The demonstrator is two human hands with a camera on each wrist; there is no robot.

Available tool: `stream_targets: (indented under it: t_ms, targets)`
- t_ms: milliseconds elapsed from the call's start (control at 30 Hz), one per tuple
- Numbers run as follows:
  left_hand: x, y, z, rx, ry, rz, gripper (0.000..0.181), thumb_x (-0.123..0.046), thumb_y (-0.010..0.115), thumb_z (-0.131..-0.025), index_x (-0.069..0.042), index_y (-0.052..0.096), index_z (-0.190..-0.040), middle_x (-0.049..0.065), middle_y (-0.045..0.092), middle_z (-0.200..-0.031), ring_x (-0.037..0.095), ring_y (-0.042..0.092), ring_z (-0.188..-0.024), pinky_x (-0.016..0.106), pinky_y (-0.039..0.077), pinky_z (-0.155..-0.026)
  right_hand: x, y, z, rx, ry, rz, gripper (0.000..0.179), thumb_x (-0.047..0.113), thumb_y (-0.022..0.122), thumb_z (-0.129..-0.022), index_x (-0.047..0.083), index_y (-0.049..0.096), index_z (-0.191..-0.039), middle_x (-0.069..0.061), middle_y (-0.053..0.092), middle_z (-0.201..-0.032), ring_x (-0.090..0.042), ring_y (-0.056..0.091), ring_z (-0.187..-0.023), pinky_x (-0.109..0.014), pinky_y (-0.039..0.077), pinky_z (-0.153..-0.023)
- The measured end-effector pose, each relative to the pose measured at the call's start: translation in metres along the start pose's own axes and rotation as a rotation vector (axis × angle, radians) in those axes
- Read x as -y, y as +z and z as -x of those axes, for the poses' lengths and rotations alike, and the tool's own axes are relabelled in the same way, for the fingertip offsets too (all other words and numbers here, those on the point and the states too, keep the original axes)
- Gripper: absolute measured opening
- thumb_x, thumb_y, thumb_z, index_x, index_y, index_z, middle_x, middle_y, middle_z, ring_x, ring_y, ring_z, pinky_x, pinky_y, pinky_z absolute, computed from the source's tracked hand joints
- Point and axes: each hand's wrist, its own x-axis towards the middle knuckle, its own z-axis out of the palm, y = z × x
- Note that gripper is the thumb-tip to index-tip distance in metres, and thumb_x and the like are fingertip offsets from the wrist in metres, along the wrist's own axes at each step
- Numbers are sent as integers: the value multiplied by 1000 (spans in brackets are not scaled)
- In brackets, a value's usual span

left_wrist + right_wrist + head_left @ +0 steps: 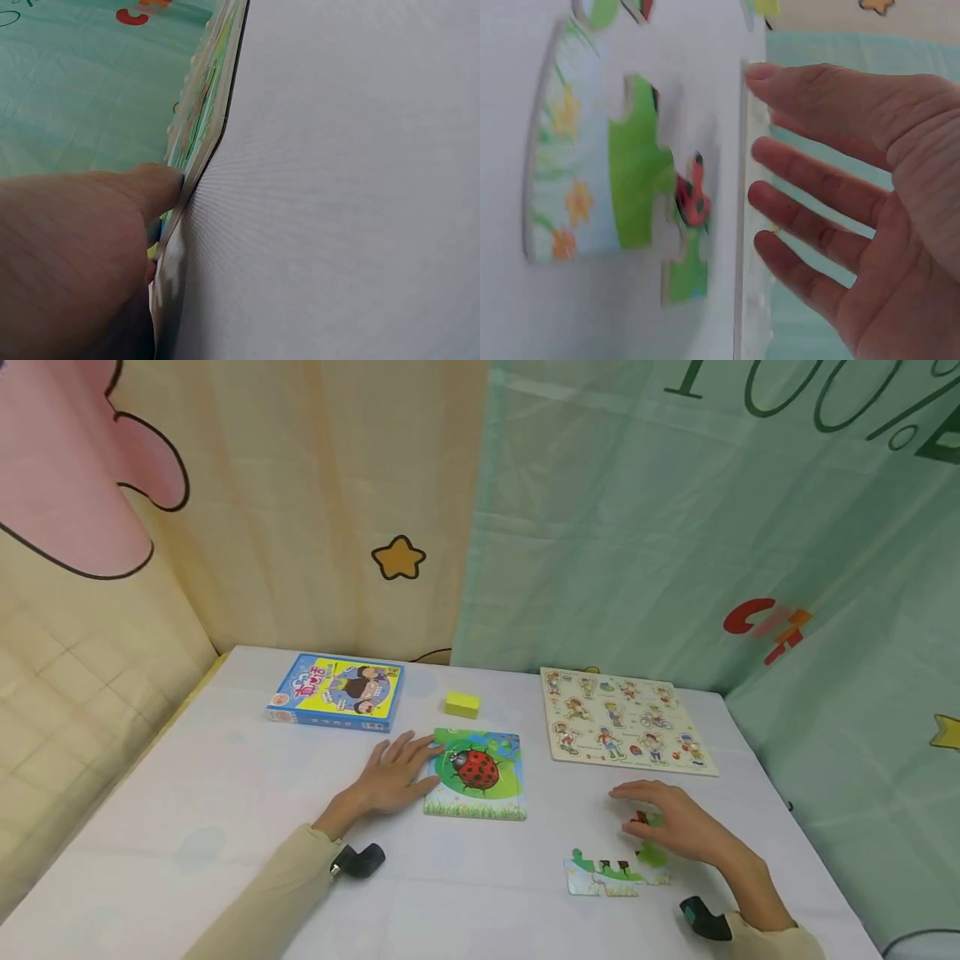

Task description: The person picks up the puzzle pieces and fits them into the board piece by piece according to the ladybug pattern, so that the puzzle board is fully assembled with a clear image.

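Note:
A square ladybug puzzle [477, 773] lies flat on the table, its picture looking whole. My left hand [395, 774] rests at its left side with fingers spread, and in the left wrist view the thumb [161, 187] touches the board's edge. My right hand [678, 820] hovers over loose jigsaw pieces [611, 881] at the right, fingers apart and holding nothing. In the right wrist view, joined pieces with grass and flowers [574, 180] lie beside a small green piece with a red part [686, 274]. My hand partly hides the pieces in the head view.
A blue and yellow box [337, 692] stands at the back left, with a small yellow block [462, 705] to its right. A wooden peg board with figures [626, 722] lies at the back right. Curtains [600, 527] hang behind the white table [450, 893].

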Motion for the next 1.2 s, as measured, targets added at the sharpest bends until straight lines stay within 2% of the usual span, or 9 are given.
stream_targets:
  t_ms: [233,400,567,733,967,1200]
  targets:
    - [1,0,1,1,2,2,56,-36,47,-105,-14,36,-156,14,23,-165,42,7,-154,66,3,-121,-18,-12,15,22,118,-99,52,32,82,-83,10,67,-127,-9,66,-127,-30,64,-106,-38,57,-87]
    - [2,0,0,0,3,5,56,-37,47,-105,-15,36,-156,13,23,-166,41,7,-154,66,2,-121,-35,-11,26,67,177,-174,55,35,80,-84,12,65,-132,-12,62,-133,-17,61,-107,-29,55,-90]
    - [1,1,0,-2,5,2,56,-38,47,-105,-15,36,-155,13,23,-165,41,8,-154,66,2,-121,-49,-11,34,102,182,-260,54,33,77,-88,16,61,-136,-13,58,-139,-1,55,-113,-23,51,-92]
    - [2,1,0,-1,-3,0,57,-38,47,-105,-16,35,-156,12,23,-166,41,7,-154,66,2,-121,-54,-9,34,88,160,-257,51,32,77,-87,18,63,-134,-10,60,-136,10,48,-117,-20,48,-92]
    - [2,-1,-2,4,-1,-6,58,-39,47,-105,-16,35,-156,12,22,-166,40,6,-155,65,2,-121,-51,-8,31,55,188,-183,46,34,78,-86,23,68,-129,-3,66,-129,-1,54,-116,-22,50,-93]
    - [2,1,-3,13,-6,-5,58,-40,47,-105,-17,35,-156,11,22,-166,39,6,-155,65,2,-121,-52,-5,30,48,231,-156,45,35,80,-83,25,70,-126,-2,67,-129,-9,57,-117,-27,50,-94]
